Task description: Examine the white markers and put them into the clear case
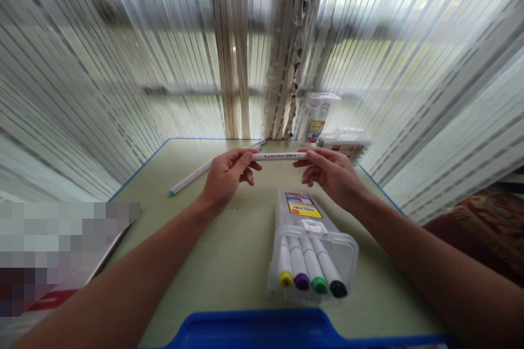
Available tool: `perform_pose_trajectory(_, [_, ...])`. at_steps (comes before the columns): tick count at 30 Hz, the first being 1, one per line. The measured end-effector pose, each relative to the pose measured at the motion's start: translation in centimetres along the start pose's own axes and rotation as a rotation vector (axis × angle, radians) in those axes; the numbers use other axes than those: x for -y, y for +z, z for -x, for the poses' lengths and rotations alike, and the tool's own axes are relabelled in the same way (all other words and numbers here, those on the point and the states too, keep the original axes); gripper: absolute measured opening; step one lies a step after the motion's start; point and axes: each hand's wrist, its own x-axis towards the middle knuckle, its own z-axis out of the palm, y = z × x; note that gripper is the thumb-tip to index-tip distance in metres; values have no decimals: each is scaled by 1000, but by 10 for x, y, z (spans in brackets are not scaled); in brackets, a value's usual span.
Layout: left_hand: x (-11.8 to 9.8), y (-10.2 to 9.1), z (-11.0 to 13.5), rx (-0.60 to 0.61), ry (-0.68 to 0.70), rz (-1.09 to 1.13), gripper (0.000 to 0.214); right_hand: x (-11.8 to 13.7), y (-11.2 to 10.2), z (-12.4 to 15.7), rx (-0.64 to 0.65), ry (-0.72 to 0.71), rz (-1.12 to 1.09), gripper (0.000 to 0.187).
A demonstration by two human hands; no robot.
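Note:
A white marker (pixel 279 156) is held level above the table, one end in each hand. My left hand (pixel 226 174) pinches its left end and my right hand (pixel 329 170) pinches its right end. Below them lies a clear plastic case (pixel 311 242) with several markers inside, their yellow, purple, green and black caps facing me. Another white marker (pixel 192 175) with a teal cap lies on the table left of my left hand.
The pale green table (pixel 229 262) has a blue edge. Two more clear marker boxes (pixel 346 142) stand at the back right by the curtains. A blue tray rim (pixel 262 330) sits at the near edge. A dark flat object lies at the near left.

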Motion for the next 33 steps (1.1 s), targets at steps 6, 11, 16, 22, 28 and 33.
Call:
perform_pose_trajectory(6, [-1, 0, -1, -15, -49, 94, 28, 3, 1, 0, -7, 35, -51, 27])
perform_pose_trajectory(11, [-1, 1, 0, -24, -51, 63, 27, 4, 2, 0, -23, 42, -37, 28])
perform_pose_trajectory(16, [0, -1, 0, -16, -33, -18, 28, 0, 2, -1, -23, 22, 7, 32])
perform_pose_trajectory(22, [0, 0, 1, 12, 0, -162, 27, -4, -1, -2, -13, -2, 76, 31])
perform_pose_trajectory(28, [0, 3, 4, 38, 29, -241, 26, -5, 0, 0, 0, -18, 104, 30])
perform_pose_trajectory(33, [1, 3, 3, 55, 39, -224, 26, -5, 0, -1, -10, -15, 101, 31])
